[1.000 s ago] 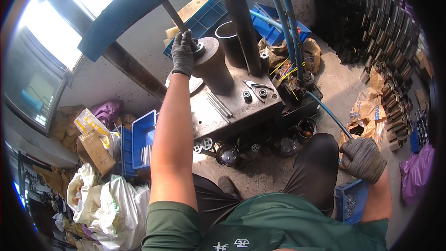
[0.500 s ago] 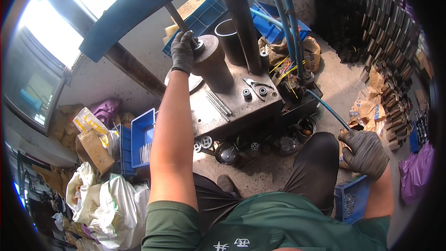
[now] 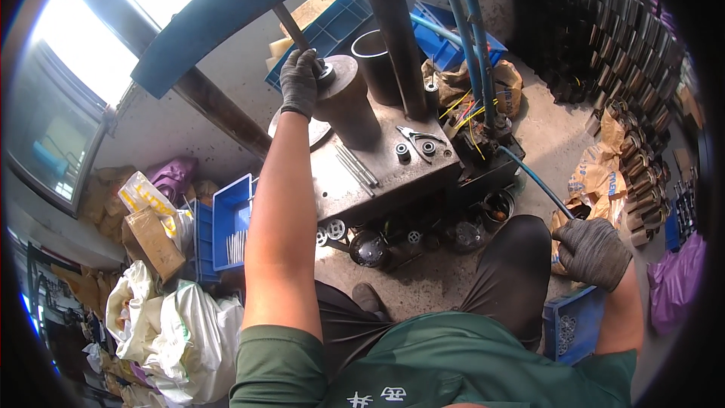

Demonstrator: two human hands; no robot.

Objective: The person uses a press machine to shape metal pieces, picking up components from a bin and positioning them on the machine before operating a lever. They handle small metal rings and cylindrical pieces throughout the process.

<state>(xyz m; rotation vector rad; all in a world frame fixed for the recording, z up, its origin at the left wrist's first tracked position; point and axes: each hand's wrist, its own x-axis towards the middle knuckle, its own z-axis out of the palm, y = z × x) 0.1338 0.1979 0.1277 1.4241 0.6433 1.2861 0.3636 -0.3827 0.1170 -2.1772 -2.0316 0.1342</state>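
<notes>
My left hand [image 3: 299, 85], in a grey glove, is closed around the lower part of a slim metal rod [image 3: 288, 24] under the blue press beam [image 3: 219, 11]. Beside its fingers a dark ring-shaped part [image 3: 325, 73] sits on top of a thick steel cylinder [image 3: 349, 109]. My palm hides where rod and ring meet. At the right, my gloved right hand [image 3: 596, 251] is wrapped round the end of a long blue lever [image 3: 535, 180]. Pliers [image 3: 420, 136], small bearings [image 3: 402, 153] and several thin metal rods [image 3: 356, 168] lie on the press table [image 3: 326, 181].
An open steel tube [image 3: 371, 68] stands behind the cylinder, next to a dark post [image 3: 393, 38]. A blue bin [image 3: 231, 215] holds metal pins at left, near white sacks [image 3: 192, 340]. Another blue bin [image 3: 563, 325] with rings sits below my right hand. Metal parts are stacked far right.
My right hand has moved slightly down with the lever's end. The left hand stays almost in place at the rod.
</notes>
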